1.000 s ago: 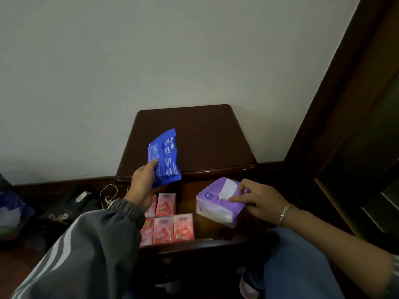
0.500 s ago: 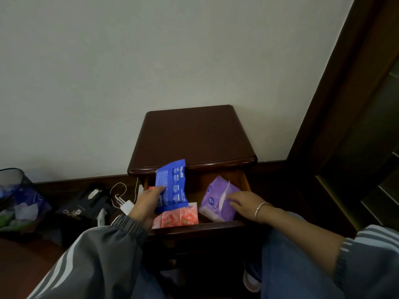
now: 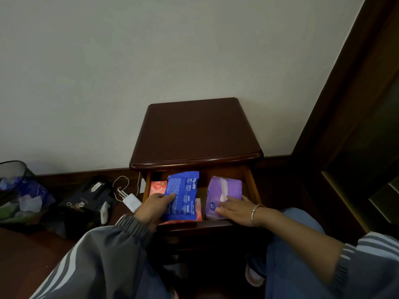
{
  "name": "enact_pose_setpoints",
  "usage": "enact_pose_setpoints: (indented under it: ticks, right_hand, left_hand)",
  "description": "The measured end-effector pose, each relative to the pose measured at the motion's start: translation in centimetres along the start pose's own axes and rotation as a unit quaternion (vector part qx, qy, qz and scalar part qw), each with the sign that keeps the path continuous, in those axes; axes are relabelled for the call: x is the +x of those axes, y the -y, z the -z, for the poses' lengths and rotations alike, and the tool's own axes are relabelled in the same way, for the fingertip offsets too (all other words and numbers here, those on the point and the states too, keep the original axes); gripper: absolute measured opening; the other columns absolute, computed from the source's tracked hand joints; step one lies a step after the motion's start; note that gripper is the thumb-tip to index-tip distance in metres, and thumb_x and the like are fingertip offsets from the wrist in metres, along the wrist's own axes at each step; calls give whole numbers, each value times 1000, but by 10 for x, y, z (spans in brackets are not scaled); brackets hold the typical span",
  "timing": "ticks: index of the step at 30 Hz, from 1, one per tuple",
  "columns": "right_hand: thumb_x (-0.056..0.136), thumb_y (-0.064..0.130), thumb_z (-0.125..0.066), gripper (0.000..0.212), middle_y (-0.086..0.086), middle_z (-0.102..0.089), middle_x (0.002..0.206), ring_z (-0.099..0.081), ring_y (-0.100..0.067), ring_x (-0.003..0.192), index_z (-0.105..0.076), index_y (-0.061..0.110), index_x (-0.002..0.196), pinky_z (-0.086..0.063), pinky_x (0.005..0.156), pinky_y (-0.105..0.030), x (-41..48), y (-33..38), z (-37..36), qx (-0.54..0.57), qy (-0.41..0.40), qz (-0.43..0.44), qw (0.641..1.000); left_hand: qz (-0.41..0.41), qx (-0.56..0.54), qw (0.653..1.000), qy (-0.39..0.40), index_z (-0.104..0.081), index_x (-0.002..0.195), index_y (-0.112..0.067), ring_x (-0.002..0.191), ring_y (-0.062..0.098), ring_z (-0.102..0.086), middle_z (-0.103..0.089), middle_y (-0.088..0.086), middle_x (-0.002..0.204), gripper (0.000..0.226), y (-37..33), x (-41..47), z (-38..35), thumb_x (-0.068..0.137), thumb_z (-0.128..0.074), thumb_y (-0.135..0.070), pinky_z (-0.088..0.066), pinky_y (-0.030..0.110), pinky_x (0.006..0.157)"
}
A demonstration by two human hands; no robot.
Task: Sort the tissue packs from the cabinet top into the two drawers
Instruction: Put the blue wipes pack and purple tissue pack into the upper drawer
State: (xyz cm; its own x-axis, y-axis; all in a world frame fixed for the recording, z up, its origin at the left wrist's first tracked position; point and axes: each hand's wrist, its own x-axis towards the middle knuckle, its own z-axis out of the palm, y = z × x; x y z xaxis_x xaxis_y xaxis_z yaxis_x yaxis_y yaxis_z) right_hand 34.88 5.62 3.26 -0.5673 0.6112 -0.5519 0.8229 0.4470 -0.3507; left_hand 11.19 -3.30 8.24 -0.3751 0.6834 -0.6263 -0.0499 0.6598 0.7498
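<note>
The dark wooden cabinet top (image 3: 195,132) is bare. Below it the upper drawer (image 3: 252,186) stands pulled out. My left hand (image 3: 154,207) grips the left edge of a blue tissue pack (image 3: 183,195), which lies over several pink packs (image 3: 157,187) in the drawer's left half. A purple tissue pack (image 3: 224,194) with white tissue showing lies in the drawer's right half. My right hand (image 3: 234,209) rests on its near end with fingers fairly straight. The lower drawer is hidden.
A mesh waste bin (image 3: 16,190) with litter stands on the floor at far left. A black box (image 3: 85,200) and a white charger with cable (image 3: 130,200) lie beside the cabinet. A dark wooden door frame (image 3: 345,100) rises at right. My knees are just before the drawer.
Both packs have come down into the open drawer: the blue one now lies over the pink packs, the purple one lies flat at right. My right hand's fingers have flattened on it.
</note>
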Motion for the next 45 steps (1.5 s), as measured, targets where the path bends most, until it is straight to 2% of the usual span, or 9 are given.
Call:
enact_pose_setpoints:
  ticks: [5, 10, 16, 22, 25, 30, 37, 40, 45]
  right_hand:
    - [95, 57, -18, 51, -3, -52, 135, -43, -23, 127, -47, 34, 131, -17, 110, -45, -8, -15, 0, -19, -23, 21, 999]
    - [93, 32, -53, 26, -2, -68, 111, -61, -15, 105, -68, 15, 106, -46, 95, -31, -18, 4, 3, 245, -249, 38, 936]
    - [91, 29, -58, 14, -3, -68, 102, -68, -23, 93, -61, 16, 95, -54, 86, -35, -30, 56, 10, 570, -68, -25, 818]
    - [88, 1, -58, 7, -9, -64, 85, -63, -18, 74, -56, 7, 84, -55, 49, -25, -23, 67, 5, 719, -81, -105, 683]
    - [87, -5, -55, 10, -11, -66, 69, -62, -18, 63, -56, 2, 81, -51, 40, -20, -20, 55, 6, 752, -101, -140, 636]
    - [88, -4, -55, 15, -9, -62, 63, -56, -18, 61, -56, 4, 76, -48, 36, -17, 2, 45, 17, 734, -150, -173, 639]
    - [90, -8, -49, 35, -20, -61, 103, -60, -26, 78, -48, -5, 124, -50, 37, -18, 56, 69, 25, 707, -190, -170, 660]
    - [87, -12, -49, 24, -26, -56, 125, -59, -33, 105, -57, -6, 109, -56, 57, -26, 68, 72, 17, 640, -216, -180, 715]
    - [87, -4, -53, 33, -19, -65, 115, -65, -23, 79, -59, -1, 119, -54, 58, -24, 67, 64, 2, 439, -290, -166, 834]
  left_hand:
    - [-4, -35, 999, 22, -53, 114, -4, 82, 21, -66, -69, 14, 102, 29, -2, -1, -18, 95, -55, -26, -48, 30, 60]
    - [-39, -85, 996, 5, -53, 107, -6, 83, 20, -67, -68, 13, 104, 22, 2, -4, -31, 95, -55, -24, -51, 30, 63]
    - [-49, -142, 988, 43, -55, 106, -3, 79, 19, -64, -67, 12, 95, 16, 6, -19, -38, 97, -51, -15, -52, 30, 68]
    - [-108, 52, 991, 61, -57, 112, -11, 90, 14, -60, -65, 4, 104, 27, 7, -28, -31, 97, -50, -32, -49, 28, 77]
    - [-183, 156, 970, -31, -58, 118, -15, 95, 11, -55, -61, -1, 109, 32, 11, -16, -9, 97, -47, -37, -43, 27, 75]
    - [-189, 228, 928, -227, -60, 116, -5, 110, 31, -57, -61, 15, 116, 32, 25, 11, 34, 95, -49, -26, -45, 39, 90]
    - [-150, 312, 917, -198, -58, 110, -13, 93, 28, -61, -62, 12, 109, 32, 48, 25, 34, 98, -37, -34, -46, 35, 78]
    - [-157, 348, 895, -229, -54, 115, -20, 97, 24, -60, -58, 5, 114, 30, 54, 24, 33, 98, -36, -35, -42, 32, 74]
    - [-160, 360, 876, -278, -52, 121, -22, 100, 24, -61, -57, 3, 118, 32, 59, 25, 26, 96, -36, -33, -42, 34, 71]
